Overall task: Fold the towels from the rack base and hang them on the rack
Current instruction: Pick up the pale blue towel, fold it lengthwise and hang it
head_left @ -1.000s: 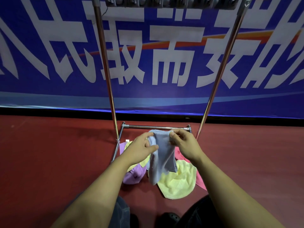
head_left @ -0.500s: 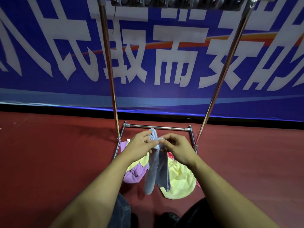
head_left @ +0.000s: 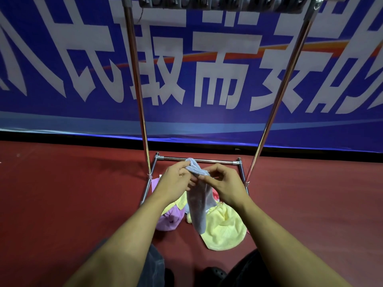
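Pale blue towel point(head_left: 198, 201) held in mid-air in front of the chest, above the rack base point(head_left: 198, 160). Gathered narrow, long axis vertical, bulk hanging straight down from the fingers; a bunched top corner poking up and back towards the base's rear bar. Lower tip dangling over the heap on the floor, whether touching it could not be told.

Left hand point(head_left: 176, 181) curled round the bunched top edge, knuckles towards camera. Right hand point(head_left: 222, 184) pinching the same edge just beside it, thumb and forefinger closed on the cloth, other fingers loosely bent. Hands almost touching, so the held edge very short between them. Neither hand clearly nearer the top rail point(head_left: 219, 3), far overhead at the frame's upper edge.

Judged mid-fold: strip probably needs doubling or squaring before the lift to the rail, straight up between the two uprights.

Cloth soft, looped terry, limp, thin enough to drape without stiffness. Below, on dark red floor inside the base: yellow towel point(head_left: 224, 230) spread in a rounded lump, purple towel point(head_left: 169, 221) crumpled to its left, a scrap of pink towel point(head_left: 216, 195) behind. Rack of polished metal tubing, thin, shiny. Blue banner point(head_left: 207, 79) with large white characters behind.
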`<act>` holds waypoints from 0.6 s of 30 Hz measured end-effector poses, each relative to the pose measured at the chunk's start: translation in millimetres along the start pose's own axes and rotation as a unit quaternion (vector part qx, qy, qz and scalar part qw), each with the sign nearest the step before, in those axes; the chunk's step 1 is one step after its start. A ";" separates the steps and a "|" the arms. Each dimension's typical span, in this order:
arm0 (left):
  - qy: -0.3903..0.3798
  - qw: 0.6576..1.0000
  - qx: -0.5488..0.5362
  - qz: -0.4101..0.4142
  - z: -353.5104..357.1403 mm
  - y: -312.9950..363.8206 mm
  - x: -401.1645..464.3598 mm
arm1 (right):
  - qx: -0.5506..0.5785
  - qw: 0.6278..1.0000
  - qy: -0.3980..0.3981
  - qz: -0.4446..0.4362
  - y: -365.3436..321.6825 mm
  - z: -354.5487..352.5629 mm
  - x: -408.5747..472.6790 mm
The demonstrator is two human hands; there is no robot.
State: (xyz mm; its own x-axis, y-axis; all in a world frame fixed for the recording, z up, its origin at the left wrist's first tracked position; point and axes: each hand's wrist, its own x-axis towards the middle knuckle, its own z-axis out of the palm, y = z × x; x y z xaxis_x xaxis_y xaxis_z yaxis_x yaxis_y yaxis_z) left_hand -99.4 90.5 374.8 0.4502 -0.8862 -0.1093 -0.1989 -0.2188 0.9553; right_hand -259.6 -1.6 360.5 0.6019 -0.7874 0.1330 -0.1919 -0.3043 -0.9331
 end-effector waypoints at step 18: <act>0.067 0.989 -0.069 0.110 -3.4 7.7 -0.4 | 0.167 0.983 0.062 0.036 -15.1 -7.8 1.7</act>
State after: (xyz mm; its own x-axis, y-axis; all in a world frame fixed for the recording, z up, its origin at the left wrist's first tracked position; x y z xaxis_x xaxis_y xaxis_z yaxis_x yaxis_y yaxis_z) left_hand -98.2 90.6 383.0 0.5224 -0.8421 0.1342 -0.1892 0.0389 0.9812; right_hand -261.8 -2.5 377.3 0.4933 -0.8659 0.0830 0.0471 -0.0686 -0.9965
